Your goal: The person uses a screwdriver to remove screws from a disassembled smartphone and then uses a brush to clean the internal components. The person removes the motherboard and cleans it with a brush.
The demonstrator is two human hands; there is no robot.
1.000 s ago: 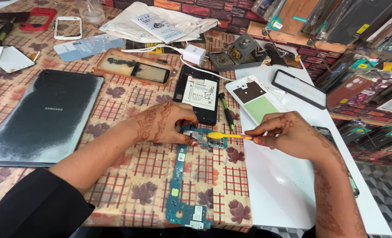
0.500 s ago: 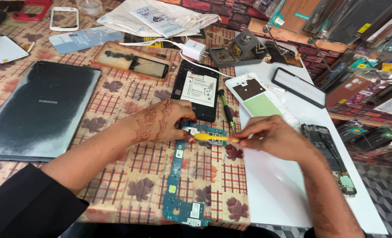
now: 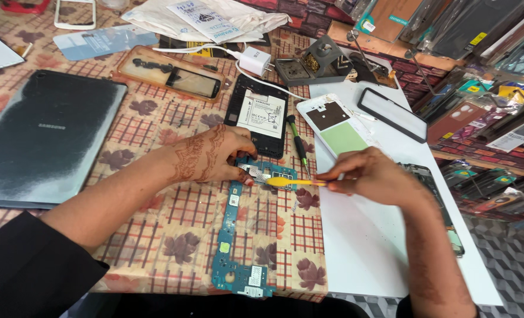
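While the left hand [image 3: 218, 158] is pressing the blue board [image 3: 244, 229] flat on the worktop [image 3: 156, 118], the right hand [image 3: 371, 175] is pinching a yellow tool [image 3: 294, 182], seemingly prying at its top end; steady, light leverage looks needed.

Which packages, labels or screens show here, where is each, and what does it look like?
White plastic bag with a printed label: top centre, crumpled.
Dark tablet: far left, flat, its glossy face dark.
Phone battery label: in the open black phone above the left hand, white rectangle.
Black-framed screen glass: on the white mat, above the right hand.
Packaged phone covers: top right, in clear sleeves.
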